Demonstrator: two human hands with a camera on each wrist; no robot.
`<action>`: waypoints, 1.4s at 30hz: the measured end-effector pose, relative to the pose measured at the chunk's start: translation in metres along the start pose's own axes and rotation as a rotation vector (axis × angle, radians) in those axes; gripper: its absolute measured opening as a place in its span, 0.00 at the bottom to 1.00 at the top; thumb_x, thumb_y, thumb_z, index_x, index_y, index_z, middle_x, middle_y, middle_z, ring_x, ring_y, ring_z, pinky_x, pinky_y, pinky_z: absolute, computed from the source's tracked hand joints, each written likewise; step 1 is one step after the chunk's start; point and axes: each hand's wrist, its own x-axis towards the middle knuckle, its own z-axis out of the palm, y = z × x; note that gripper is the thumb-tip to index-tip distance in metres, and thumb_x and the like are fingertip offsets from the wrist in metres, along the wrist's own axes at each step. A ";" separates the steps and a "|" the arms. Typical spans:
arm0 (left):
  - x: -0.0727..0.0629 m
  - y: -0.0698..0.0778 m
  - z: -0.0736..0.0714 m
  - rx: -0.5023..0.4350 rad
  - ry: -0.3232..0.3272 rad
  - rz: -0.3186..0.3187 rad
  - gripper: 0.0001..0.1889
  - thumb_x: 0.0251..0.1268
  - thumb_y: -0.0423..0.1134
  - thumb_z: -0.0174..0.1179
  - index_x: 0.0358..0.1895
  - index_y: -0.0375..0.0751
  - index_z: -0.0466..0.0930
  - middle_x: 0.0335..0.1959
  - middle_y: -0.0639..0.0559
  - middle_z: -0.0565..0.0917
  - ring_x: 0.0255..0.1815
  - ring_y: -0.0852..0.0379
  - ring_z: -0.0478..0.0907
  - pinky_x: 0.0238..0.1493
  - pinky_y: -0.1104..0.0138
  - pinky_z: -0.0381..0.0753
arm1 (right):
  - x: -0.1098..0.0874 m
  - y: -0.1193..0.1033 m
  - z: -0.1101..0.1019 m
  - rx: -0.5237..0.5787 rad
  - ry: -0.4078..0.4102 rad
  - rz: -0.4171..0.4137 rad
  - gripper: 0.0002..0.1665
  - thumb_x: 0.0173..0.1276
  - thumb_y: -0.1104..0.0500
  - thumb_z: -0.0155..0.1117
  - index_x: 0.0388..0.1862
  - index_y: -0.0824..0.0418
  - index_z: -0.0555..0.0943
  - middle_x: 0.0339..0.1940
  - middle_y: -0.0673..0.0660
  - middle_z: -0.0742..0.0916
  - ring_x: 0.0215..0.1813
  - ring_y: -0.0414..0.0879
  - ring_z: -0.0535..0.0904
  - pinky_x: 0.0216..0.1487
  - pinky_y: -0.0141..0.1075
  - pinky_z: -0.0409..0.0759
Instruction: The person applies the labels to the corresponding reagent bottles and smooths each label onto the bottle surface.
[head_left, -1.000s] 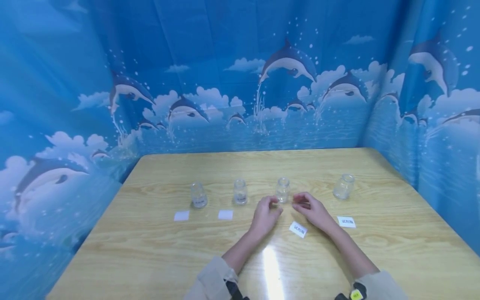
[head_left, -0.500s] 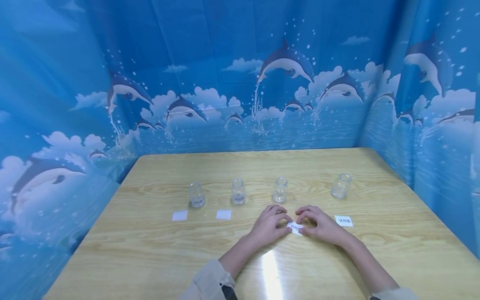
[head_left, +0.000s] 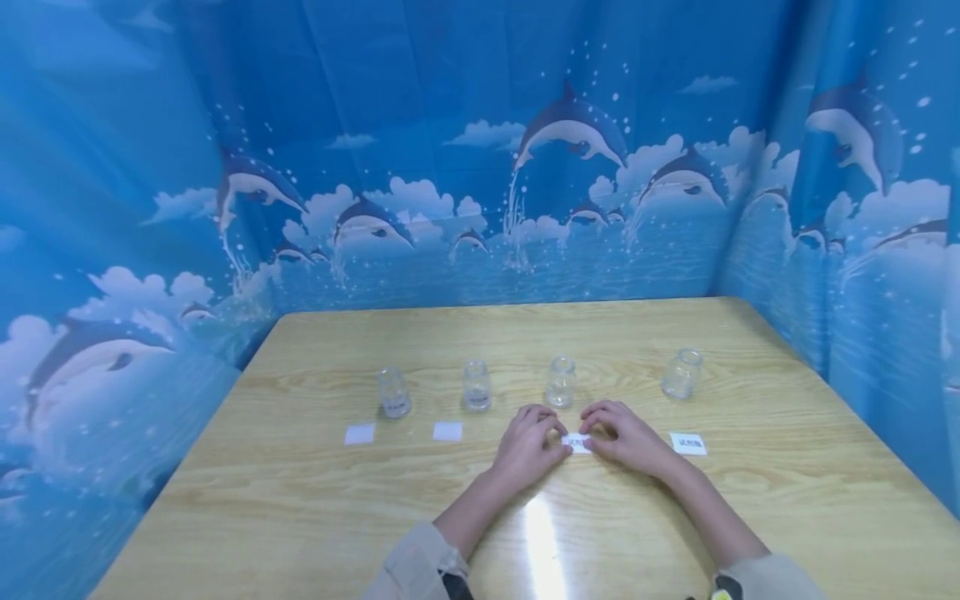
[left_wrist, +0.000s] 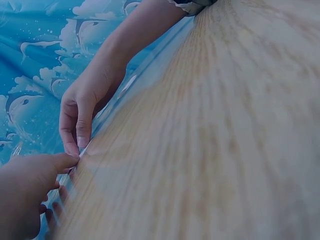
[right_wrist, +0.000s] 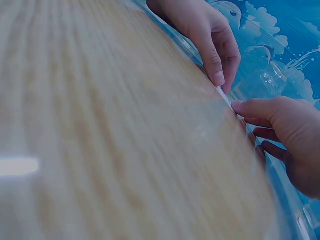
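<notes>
A small white label card [head_left: 576, 442] with dark printed characters lies flat on the wooden table, below the third glass jar [head_left: 560, 383] from the left. My left hand [head_left: 527, 447] holds the card's left end between thumb and fingers. At the other end, my right hand [head_left: 628, 440] does the same. Seen from the right wrist, the card [right_wrist: 226, 98] shows as a thin white strip between the fingertips of both hands. The fingers partly cover its two ends in the head view.
Three more glass jars stand in the row: the far-left jar [head_left: 393, 393], its neighbour [head_left: 477, 386] and the far-right jar [head_left: 682, 374]. Two blank-looking cards [head_left: 359, 433] lie below the left jars; a printed card [head_left: 688, 443] lies right of my right hand. A dolphin-print curtain [head_left: 465, 167] surrounds the table.
My hands have come down from beside the third jar to the card. The card has turned from slanted to straight and shifted left and away from me, under that jar.
</notes>
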 end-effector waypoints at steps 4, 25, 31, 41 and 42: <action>0.000 -0.001 -0.001 -0.008 0.011 -0.024 0.13 0.52 0.49 0.65 0.39 0.48 0.81 0.52 0.53 0.75 0.57 0.55 0.65 0.59 0.61 0.64 | 0.003 -0.002 0.003 0.019 0.028 -0.003 0.09 0.56 0.59 0.68 0.36 0.53 0.80 0.50 0.55 0.78 0.55 0.56 0.69 0.54 0.58 0.67; 0.002 -0.006 -0.001 -0.070 0.051 -0.079 0.16 0.51 0.46 0.66 0.42 0.46 0.81 0.51 0.54 0.76 0.55 0.55 0.67 0.59 0.62 0.65 | 0.005 -0.005 0.010 0.009 0.070 0.015 0.14 0.54 0.55 0.70 0.38 0.57 0.80 0.50 0.55 0.78 0.55 0.56 0.70 0.55 0.56 0.67; 0.003 -0.007 0.001 -0.082 0.057 -0.050 0.15 0.51 0.45 0.66 0.42 0.46 0.80 0.50 0.54 0.76 0.55 0.55 0.68 0.58 0.61 0.65 | 0.004 -0.003 0.011 -0.006 0.076 -0.007 0.18 0.55 0.55 0.70 0.43 0.59 0.79 0.51 0.56 0.78 0.56 0.57 0.69 0.56 0.56 0.65; 0.002 -0.007 0.005 -0.251 0.123 -0.069 0.13 0.49 0.39 0.69 0.40 0.47 0.82 0.33 0.63 0.80 0.39 0.62 0.71 0.44 0.68 0.71 | 0.003 -0.005 0.017 0.159 0.146 0.047 0.10 0.57 0.62 0.67 0.39 0.58 0.80 0.40 0.51 0.82 0.45 0.49 0.75 0.50 0.47 0.73; 0.002 -0.007 0.004 -0.303 0.125 -0.084 0.12 0.49 0.37 0.68 0.40 0.46 0.82 0.32 0.63 0.79 0.37 0.63 0.71 0.42 0.69 0.72 | 0.004 -0.006 0.017 0.183 0.148 0.064 0.09 0.58 0.62 0.66 0.38 0.60 0.80 0.38 0.51 0.82 0.43 0.48 0.76 0.49 0.44 0.74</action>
